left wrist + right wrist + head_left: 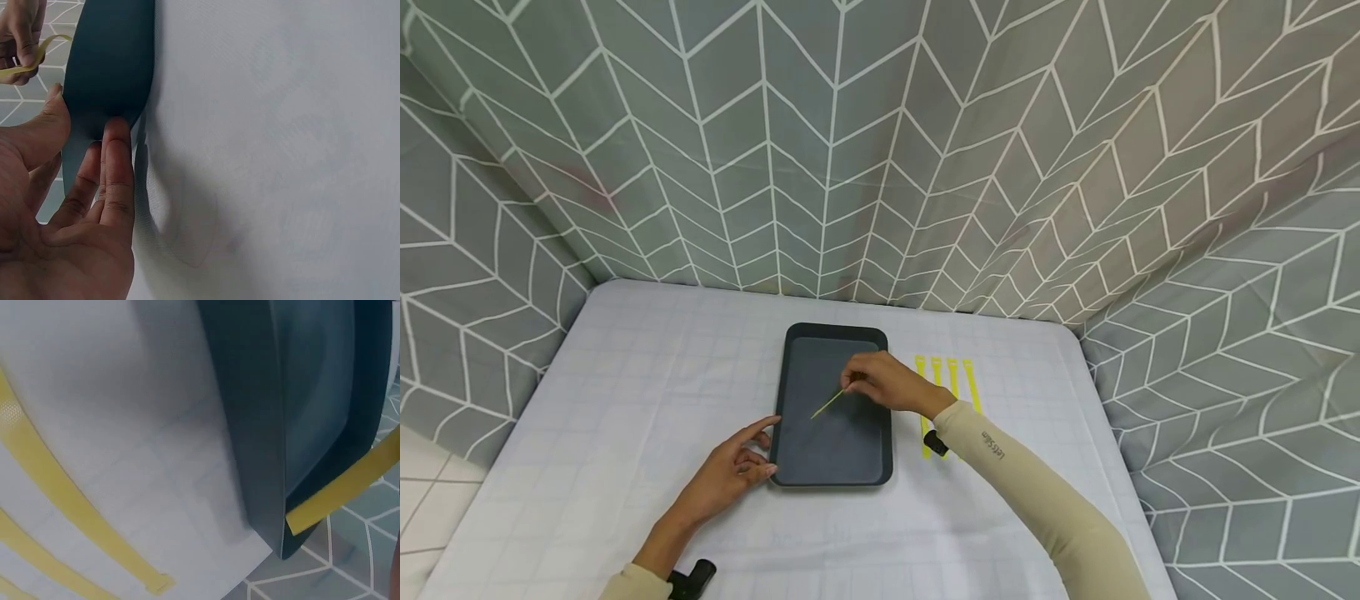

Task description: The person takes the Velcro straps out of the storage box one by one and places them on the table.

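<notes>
A dark grey rectangular tray (831, 454) lies on the table. My left hand (726, 475) rests against its left side, fingertips touching the outer wall (112, 56) in the left wrist view. Over the tray, my right hand (887, 382) pinches a thin yellow strap (827, 403) by one end; its other end slants down toward the tray floor. The right wrist view shows this held strap (344, 484) crossing the tray's far end, with the fingers mostly out of frame. To the right of the tray lie several yellow straps (953, 380) side by side, partly hidden under my right forearm.
A white cloth (685, 358) covers the table. Grey curtains (865, 167) with white zigzag lines hang behind it and at both sides. Pale floor tiles (430, 492) show at the lower left.
</notes>
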Motion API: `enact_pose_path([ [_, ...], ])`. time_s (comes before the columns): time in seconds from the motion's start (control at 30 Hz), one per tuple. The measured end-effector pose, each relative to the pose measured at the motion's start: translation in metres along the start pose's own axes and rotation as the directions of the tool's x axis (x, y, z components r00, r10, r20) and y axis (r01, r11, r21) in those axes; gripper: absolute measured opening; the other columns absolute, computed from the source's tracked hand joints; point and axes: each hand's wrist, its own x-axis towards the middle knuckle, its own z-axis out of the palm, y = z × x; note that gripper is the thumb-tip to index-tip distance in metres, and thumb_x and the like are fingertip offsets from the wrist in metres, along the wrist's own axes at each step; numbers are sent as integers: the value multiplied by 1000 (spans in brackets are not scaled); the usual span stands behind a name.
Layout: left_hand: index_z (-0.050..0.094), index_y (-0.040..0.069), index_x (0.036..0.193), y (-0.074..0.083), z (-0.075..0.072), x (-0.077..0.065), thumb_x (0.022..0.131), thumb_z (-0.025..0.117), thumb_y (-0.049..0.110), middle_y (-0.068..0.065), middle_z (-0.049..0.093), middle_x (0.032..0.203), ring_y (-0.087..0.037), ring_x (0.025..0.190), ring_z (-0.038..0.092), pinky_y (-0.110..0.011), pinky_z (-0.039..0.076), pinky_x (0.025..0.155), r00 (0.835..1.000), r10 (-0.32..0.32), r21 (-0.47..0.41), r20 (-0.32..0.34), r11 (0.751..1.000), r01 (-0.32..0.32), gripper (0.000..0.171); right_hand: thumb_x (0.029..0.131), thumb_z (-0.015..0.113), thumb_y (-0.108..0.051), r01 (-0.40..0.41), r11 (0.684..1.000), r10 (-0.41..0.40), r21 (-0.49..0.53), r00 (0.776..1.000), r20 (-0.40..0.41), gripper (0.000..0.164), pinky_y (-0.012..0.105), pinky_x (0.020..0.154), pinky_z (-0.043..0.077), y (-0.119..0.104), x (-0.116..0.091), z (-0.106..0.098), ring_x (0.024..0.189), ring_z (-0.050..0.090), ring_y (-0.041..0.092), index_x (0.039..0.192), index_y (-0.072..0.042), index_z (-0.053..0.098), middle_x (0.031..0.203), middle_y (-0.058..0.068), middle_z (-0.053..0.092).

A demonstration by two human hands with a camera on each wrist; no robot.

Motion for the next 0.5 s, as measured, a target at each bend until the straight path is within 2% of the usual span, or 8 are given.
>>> enact_pose_path([
  [0.13, 39, 13, 154, 1, 0, 0, 89, 74, 7, -18, 51, 123, -12, 90, 67, -27, 56, 78, 1000, -3, -3, 1, 1000, 3, 74, 91, 71, -9, -53, 993, 65, 101, 991, -121, 7, 21, 75, 55, -1, -4, -5, 86, 66, 8, 96, -12, 68, 95, 1, 68],
  [0.23, 39, 13, 154, 1, 0, 0, 89, 74, 7, -19, 50, 122, -13, 90, 67, -26, 56, 78, 1000, -1, -13, 5, 1000, 1, 74, 90, 72, -8, -109, 975, 150, 193, 965, -217, 7, 23, 73, 56, -2, -8, -9, 82, 65, 10, 95, -10, 68, 95, 3, 69],
  [0.33, 39, 12, 154, 1, 0, 0, 90, 74, 8, -19, 50, 122, -13, 90, 67, -26, 56, 78, 1000, 4, -22, 8, 1000, -4, 74, 92, 71, -8, -177, 941, 259, 288, 924, -280, 6, 26, 76, 57, 0, -12, -11, 77, 63, 14, 97, -9, 68, 96, 6, 68],
  [0.5, 38, 12, 154, 1, 0, -1, 90, 74, 9, -20, 50, 123, -12, 90, 67, -27, 56, 77, 1000, 17, -25, 14, 1000, -17, 73, 94, 69, -10, -282, 867, 434, 411, 832, -346, 10, 40, 78, 58, 6, -21, -12, 84, 66, 22, 101, -3, 67, 98, 14, 69],
])
